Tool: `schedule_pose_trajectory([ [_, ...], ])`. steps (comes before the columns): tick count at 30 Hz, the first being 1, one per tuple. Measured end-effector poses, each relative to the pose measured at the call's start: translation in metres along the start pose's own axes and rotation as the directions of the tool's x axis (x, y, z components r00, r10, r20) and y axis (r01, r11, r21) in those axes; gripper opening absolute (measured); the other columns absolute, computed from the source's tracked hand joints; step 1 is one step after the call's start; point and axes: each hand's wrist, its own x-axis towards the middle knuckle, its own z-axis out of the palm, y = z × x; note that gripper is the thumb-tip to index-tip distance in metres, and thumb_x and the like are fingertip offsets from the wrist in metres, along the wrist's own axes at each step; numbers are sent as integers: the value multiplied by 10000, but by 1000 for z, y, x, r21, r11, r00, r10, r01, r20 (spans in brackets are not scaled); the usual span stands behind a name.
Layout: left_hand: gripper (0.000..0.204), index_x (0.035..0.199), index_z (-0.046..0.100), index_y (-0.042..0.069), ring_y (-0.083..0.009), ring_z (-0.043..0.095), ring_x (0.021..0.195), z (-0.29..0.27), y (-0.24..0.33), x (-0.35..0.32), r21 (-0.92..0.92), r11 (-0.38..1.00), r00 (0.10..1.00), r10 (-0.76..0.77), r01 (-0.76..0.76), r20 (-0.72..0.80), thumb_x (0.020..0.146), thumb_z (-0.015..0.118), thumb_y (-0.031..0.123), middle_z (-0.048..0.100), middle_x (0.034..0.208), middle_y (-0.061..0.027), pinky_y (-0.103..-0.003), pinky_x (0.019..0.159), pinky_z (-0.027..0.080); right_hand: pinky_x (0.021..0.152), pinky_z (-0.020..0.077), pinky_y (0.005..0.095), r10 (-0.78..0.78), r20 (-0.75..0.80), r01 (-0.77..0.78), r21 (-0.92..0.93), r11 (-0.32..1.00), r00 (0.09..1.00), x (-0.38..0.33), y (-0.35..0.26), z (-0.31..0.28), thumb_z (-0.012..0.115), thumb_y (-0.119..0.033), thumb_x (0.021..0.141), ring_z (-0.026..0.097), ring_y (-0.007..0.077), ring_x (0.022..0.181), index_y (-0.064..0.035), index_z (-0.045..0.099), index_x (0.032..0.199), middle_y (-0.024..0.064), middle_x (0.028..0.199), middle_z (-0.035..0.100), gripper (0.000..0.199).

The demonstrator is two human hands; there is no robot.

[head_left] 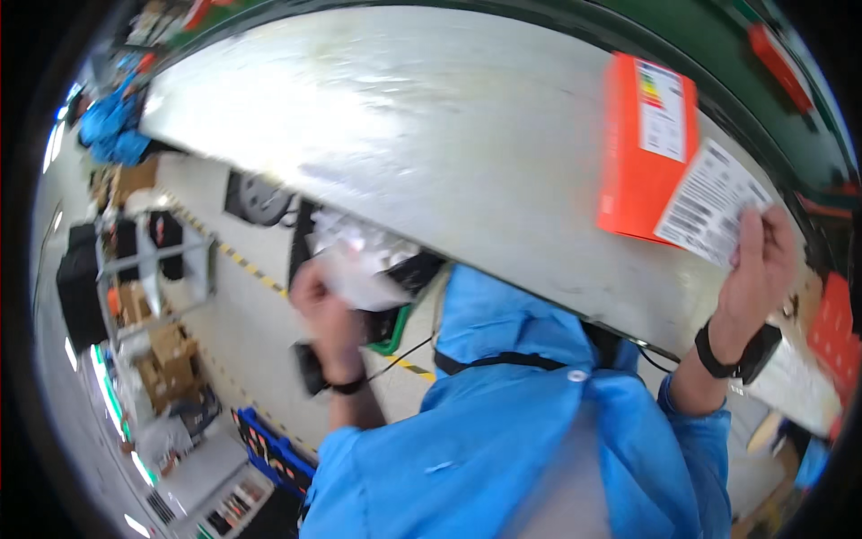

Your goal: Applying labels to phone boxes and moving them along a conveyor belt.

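Right hand pinches a white barcode label against an orange box on the worktop; left hand grips crumpled clear plastic.

Table mostly bare; orange box blocks right, seemingly.

Bright overhead light, glare on grey table; motion blur throughout; fisheye bending, dark rim.
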Motion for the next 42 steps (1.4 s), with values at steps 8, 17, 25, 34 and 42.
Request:
schedule_pose_trajectory([
  [8,324,1220,577,-20,-236,613,901,-37,-40,32,725,648,911,406,-233,-70,935,593,134,591,1111,-149,-338,760,505,472,361,163,271,294,-271,-40,962,917,13,12,10,678,-113,901,546,15,613,1,633,968,15,778,656,140],
  [17,504,1290,533,-6,-291,638,1037,170,18,-18,-55,858,596,399,-510,697,802,635,-80,573,1234,-196,-338,841,554,509,448,171,290,270,-278,-82,957,918,15,15,15,679,-138,907,583,37,624,11,606,923,33,762,653,167],
  [25,598,1337,493,-5,-317,609,1136,178,9,-19,-133,835,502,440,-534,745,775,671,-102,519,1347,-230,-343,854,565,539,464,181,276,284,-266,-73,961,918,14,18,12,680,-91,898,591,48,649,24,603,928,42,758,654,142],
  [34,571,1322,507,-10,-336,591,1162,179,12,-19,-144,832,489,445,-536,750,782,678,-83,530,1325,-240,-358,886,556,590,477,184,244,286,-224,-102,969,926,14,20,11,703,-102,881,605,56,676,24,625,942,49,786,675,160],
  [42,554,1299,535,-14,-342,579,1178,180,13,-18,-135,806,480,467,-576,743,769,693,-55,541,1310,-238,-363,916,534,594,471,183,221,279,-195,-118,974,935,14,20,13,711,-119,877,594,50,670,17,629,929,32,773,670,168],
])
